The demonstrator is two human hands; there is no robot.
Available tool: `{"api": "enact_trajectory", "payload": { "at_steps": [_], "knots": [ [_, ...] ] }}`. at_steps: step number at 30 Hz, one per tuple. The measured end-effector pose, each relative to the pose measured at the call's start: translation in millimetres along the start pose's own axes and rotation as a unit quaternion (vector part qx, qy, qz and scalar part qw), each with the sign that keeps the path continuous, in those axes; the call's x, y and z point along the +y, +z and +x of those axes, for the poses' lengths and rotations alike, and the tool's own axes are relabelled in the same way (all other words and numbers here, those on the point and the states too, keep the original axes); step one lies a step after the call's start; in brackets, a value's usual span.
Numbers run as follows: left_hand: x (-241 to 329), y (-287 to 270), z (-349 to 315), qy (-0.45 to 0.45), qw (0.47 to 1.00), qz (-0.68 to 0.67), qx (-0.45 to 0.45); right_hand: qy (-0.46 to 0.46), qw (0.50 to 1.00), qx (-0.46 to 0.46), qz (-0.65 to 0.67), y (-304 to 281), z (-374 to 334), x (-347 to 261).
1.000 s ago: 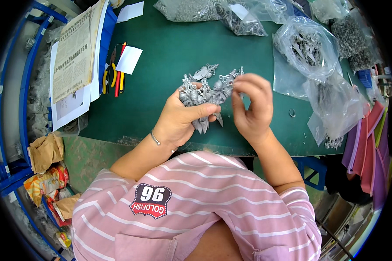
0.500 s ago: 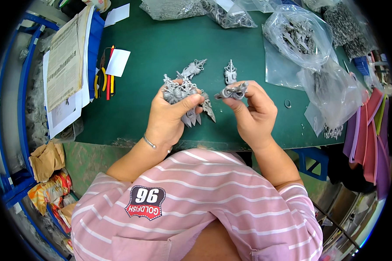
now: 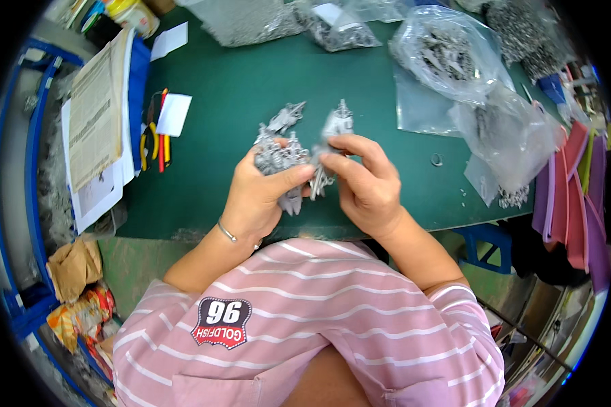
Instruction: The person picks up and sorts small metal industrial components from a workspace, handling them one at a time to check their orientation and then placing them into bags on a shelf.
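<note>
A bunch of small, ornate grey castings (image 3: 278, 159) is gripped in my left hand (image 3: 261, 186), thumb across the front and pointed ends hanging below. My right hand (image 3: 366, 180) is closed close beside it, fingertips pinching a blurred grey casting (image 3: 321, 175) at the bunch's right side. Motion smears where that piece ends and the bunch begins. Just beyond the right fingertips is another grey casting (image 3: 339, 122), its narrow end pointing away. One more casting (image 3: 287, 117) shows past the far side of my left hand.
Clear plastic bags of grey parts (image 3: 448, 54) line the back and right of the green table (image 3: 251, 74). A small ring (image 3: 436, 160) lies at the right. Yellow-handled pliers (image 3: 149, 146), a red pen-like tool (image 3: 162, 132) and a blue tray with papers (image 3: 102, 108) are at left.
My right hand has moved left, from holding a looped grey piece apart to touching beside the bunch. My left hand keeps its grip. The whole view has shifted slightly.
</note>
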State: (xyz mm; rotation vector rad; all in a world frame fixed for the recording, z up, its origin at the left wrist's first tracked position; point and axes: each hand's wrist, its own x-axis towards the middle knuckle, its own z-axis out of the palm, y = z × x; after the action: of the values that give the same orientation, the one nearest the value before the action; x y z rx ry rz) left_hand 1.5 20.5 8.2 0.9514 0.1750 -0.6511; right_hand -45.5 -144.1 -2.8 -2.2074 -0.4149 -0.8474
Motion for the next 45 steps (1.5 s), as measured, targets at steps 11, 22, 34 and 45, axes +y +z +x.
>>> {"api": "enact_trajectory", "payload": {
  "at_steps": [11,22,34,45],
  "knots": [
    [-17,16,-5,0.028,0.998,0.042,-0.040,0.395,0.789,0.065,0.466,-34,-2,-12],
    [-14,18,-6,-0.028,0.999,0.030,-0.032,0.191,0.934,0.079,0.292,-46,-23,-8],
    [-9,15,-3,-0.007,0.998,-0.046,-0.041,-0.045,0.995,-0.014,0.092,-32,-21,-16],
    [-16,17,-4,0.082,0.994,0.032,-0.057,0.262,0.887,0.101,0.366,-8,-29,-26]
  ]
}}
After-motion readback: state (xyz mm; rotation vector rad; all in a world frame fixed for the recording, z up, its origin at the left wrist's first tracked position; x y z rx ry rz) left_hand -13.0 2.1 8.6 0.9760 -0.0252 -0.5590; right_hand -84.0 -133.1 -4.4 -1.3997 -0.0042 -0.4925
